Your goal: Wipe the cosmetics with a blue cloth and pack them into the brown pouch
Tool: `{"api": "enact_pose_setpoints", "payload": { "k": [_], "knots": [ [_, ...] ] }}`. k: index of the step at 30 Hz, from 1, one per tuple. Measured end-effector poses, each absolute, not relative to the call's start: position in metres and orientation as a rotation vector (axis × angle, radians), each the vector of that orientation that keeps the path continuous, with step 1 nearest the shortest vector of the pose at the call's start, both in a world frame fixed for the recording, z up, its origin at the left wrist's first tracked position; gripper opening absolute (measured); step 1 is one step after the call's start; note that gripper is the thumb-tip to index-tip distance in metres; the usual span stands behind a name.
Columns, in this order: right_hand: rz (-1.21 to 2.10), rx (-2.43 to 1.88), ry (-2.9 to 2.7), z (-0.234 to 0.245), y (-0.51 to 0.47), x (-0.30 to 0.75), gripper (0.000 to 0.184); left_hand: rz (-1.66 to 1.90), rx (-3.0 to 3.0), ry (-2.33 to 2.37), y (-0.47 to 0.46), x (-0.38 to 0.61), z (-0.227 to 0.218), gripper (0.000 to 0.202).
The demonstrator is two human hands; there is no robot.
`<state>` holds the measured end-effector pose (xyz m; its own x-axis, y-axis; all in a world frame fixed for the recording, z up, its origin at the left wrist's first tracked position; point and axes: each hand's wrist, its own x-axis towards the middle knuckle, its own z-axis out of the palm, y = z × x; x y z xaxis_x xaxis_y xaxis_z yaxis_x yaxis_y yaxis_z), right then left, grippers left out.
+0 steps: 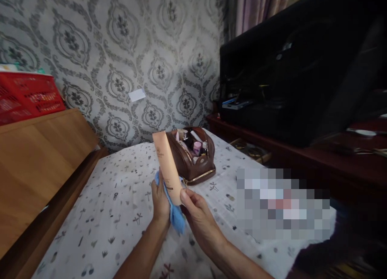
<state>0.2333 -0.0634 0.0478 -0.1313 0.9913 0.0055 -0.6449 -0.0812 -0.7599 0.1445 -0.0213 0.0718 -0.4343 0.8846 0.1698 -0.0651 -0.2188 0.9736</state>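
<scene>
A peach-coloured squeeze tube (167, 166) with small dark print stands tilted in front of me, its flat end up. The thumb of my right hand (198, 208) presses on its lower end, with the fingers closed behind. On the tube's left side, my left hand (161, 200) is closed on a blue cloth (176, 216), which lies against the tube and hangs below it. The left fingertips are mostly hidden behind cloth and tube. Just beyond the tube, an unzipped brown toiletry bag (201, 170) holds several small bottles and a pink-capped container (197, 147).
Under the bag lies a white printed sheet (121, 206). A wooden panel (45, 158) with a red basket (33, 95) on top borders the left. On the right are a large television (290, 77) and a dark red cabinet (290, 156). A blurred-out patch covers the sheet's right side.
</scene>
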Motion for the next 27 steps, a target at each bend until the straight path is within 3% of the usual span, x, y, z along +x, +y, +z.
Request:
{"api": "enact_pose_setpoints", "payload": {
  "k": [17,27],
  "knots": [
    [1.196,-0.727,-0.704,0.074,-0.023,0.286,0.052,1.686,1.335,1.240,0.000,0.152,0.088,0.051],
    [0.116,-1.130,-1.229,0.091,0.071,0.350,0.021,1.537,1.182,1.418,0.009,0.090,0.044,0.050]
  ]
}}
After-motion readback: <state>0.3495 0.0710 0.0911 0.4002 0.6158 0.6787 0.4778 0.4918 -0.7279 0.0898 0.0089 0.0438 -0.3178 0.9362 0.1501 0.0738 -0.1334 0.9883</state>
